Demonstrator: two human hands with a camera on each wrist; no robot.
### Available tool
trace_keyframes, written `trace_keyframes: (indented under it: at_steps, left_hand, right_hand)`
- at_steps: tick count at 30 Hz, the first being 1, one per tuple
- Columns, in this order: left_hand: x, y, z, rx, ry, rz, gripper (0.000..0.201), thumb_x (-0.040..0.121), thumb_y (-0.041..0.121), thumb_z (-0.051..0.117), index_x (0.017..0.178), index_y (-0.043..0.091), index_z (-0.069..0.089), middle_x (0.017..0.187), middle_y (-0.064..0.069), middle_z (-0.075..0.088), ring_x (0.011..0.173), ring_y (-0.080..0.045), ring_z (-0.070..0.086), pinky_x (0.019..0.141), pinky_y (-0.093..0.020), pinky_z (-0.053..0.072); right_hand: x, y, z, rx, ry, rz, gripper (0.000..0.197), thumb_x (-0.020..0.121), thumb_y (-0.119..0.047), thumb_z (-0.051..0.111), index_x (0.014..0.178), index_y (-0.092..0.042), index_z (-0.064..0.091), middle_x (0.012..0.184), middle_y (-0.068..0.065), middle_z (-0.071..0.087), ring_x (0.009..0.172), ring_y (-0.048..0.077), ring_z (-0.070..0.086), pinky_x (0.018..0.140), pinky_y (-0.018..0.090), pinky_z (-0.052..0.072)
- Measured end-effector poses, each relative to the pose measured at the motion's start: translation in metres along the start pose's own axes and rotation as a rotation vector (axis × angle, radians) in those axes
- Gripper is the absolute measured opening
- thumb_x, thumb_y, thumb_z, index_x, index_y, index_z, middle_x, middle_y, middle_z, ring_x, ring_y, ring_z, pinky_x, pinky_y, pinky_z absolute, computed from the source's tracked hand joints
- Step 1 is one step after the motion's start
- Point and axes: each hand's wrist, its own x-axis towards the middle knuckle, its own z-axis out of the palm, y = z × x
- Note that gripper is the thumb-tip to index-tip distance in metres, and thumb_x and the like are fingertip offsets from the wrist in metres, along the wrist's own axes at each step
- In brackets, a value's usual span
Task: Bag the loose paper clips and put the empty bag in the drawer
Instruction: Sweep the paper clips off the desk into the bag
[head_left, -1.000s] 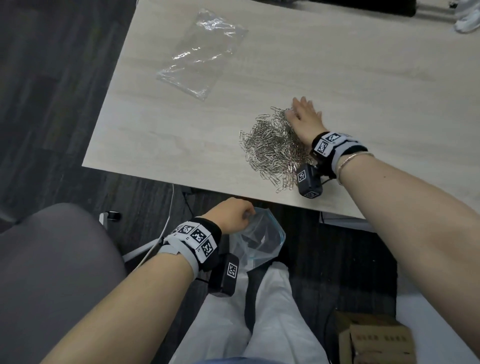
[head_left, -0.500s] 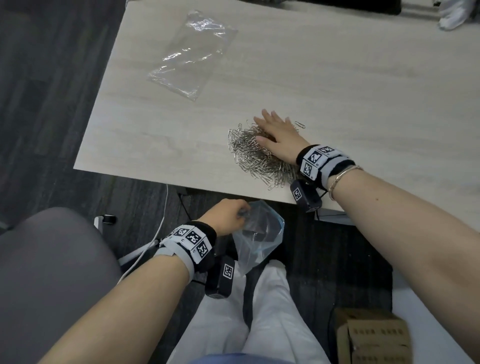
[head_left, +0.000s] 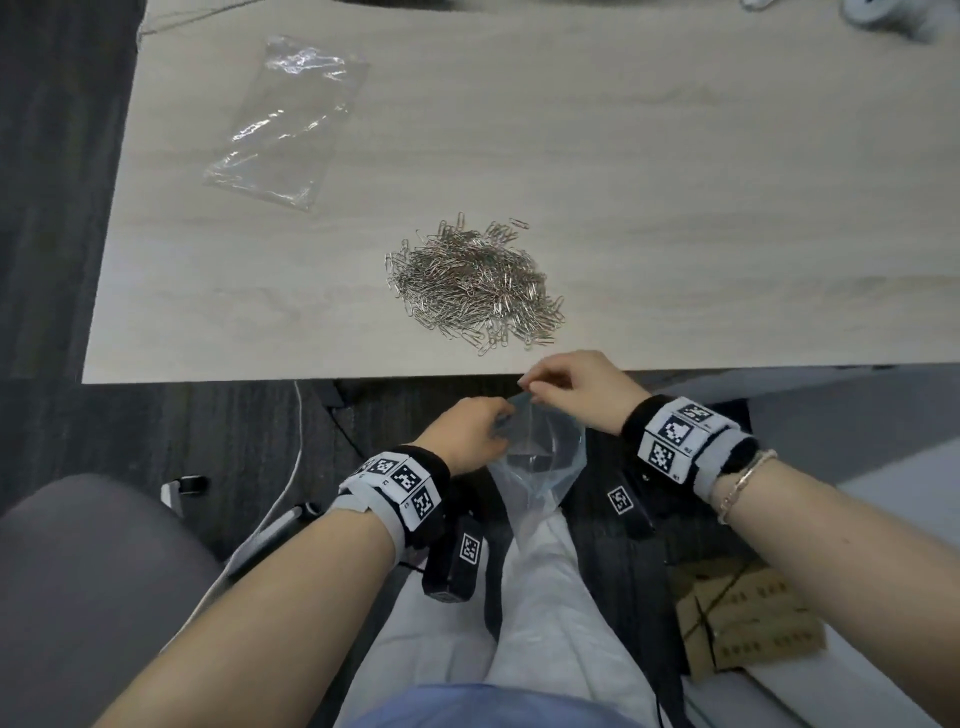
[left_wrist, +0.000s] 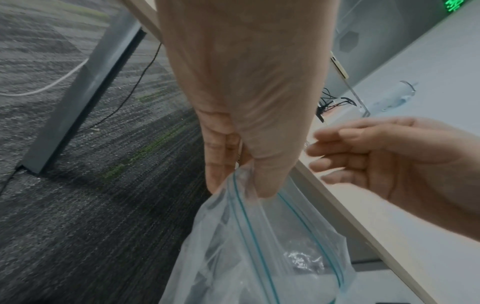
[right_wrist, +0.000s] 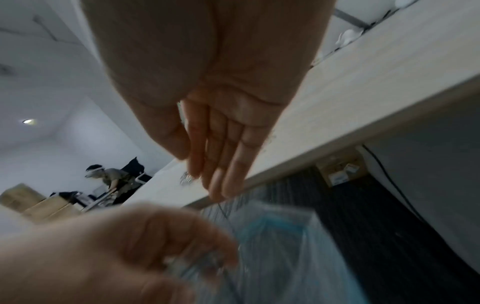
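A heap of silver paper clips (head_left: 472, 286) lies on the pale wooden table (head_left: 675, 208) close to its near edge. Just below that edge my left hand (head_left: 470, 434) (left_wrist: 246, 179) pinches the rim of a blue-striped zip bag (head_left: 540, 457) (left_wrist: 259, 257), which hangs with its mouth apart. A few clips (left_wrist: 303, 261) glint inside it. My right hand (head_left: 561, 382) (right_wrist: 213, 164) hovers at the bag's far rim with fingers straight and together, and the left wrist view shows it clear of the plastic. A second clear bag (head_left: 285, 124) lies flat and empty at the table's far left.
A grey chair (head_left: 78, 571) stands at my left and a cardboard box (head_left: 748, 618) sits on the floor at my right. A white cable (head_left: 296, 467) runs down under the table. Dark carpet lies below the bag.
My right hand has left the clip heap and come down past the table edge to the bag's mouth. The left hand still holds the bag, now a little higher.
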Motion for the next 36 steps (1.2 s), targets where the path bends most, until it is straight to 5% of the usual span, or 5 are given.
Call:
trace_keyframes:
  at_steps: [4,10,23,30,36]
  left_hand:
    - [0.001,0.014,0.004,-0.022,0.01,0.057,0.048,0.08,0.01,0.057,0.128,0.011,0.052,0.126,-0.009,0.059,0.117,-0.025,0.055,0.096,-0.033,0.045]
    - [0.001,0.023,0.009,0.029,0.015,0.044,0.053,0.082,0.009,0.046,0.134,0.018,0.043,0.13,-0.01,0.051,0.118,-0.029,0.053,0.098,-0.043,0.045]
    - [0.008,0.007,0.008,0.172,0.132,-0.096,0.031,0.083,0.006,0.052,0.106,0.019,0.068,0.113,-0.01,0.06,0.102,-0.034,0.059,0.085,-0.035,0.046]
    - [0.007,0.0,0.008,0.031,0.293,-0.144,0.022,0.086,0.01,0.051,0.1,0.012,0.067,0.104,-0.012,0.064,0.098,-0.033,0.059,0.081,-0.037,0.048]
    - [0.011,0.001,0.01,-0.069,0.291,-0.224,0.024,0.084,0.011,0.051,0.104,-0.001,0.058,0.109,-0.02,0.059,0.103,-0.038,0.056,0.083,-0.04,0.045]
  right_hand:
    - [-0.009,0.016,0.029,-0.356,-0.351,0.159,0.031,0.092,-0.021,0.05,0.118,-0.006,0.058,0.115,0.013,0.063,0.104,0.025,0.059,0.08,0.026,0.041]
    - [-0.013,0.047,0.039,-0.375,-0.322,0.28,0.112,0.069,-0.031,0.075,0.147,-0.016,-0.004,0.142,0.014,0.039,0.107,0.029,0.059,0.079,0.03,0.05]
    - [0.003,0.042,0.02,-0.284,-0.28,0.236,0.039,0.084,-0.027,0.066,0.117,-0.007,0.06,0.107,0.003,0.063,0.1,0.02,0.058,0.075,0.019,0.044]
    - [0.006,0.031,-0.001,0.243,0.325,0.052,0.028,0.088,0.001,0.048,0.1,-0.014,0.069,0.103,0.011,0.069,0.08,0.013,0.064,0.081,0.028,0.054]
    - [0.03,0.04,-0.014,-0.217,0.306,-0.065,0.053,0.09,-0.002,0.039,0.142,-0.008,0.033,0.153,0.011,0.027,0.142,0.023,0.021,0.115,0.025,0.01]
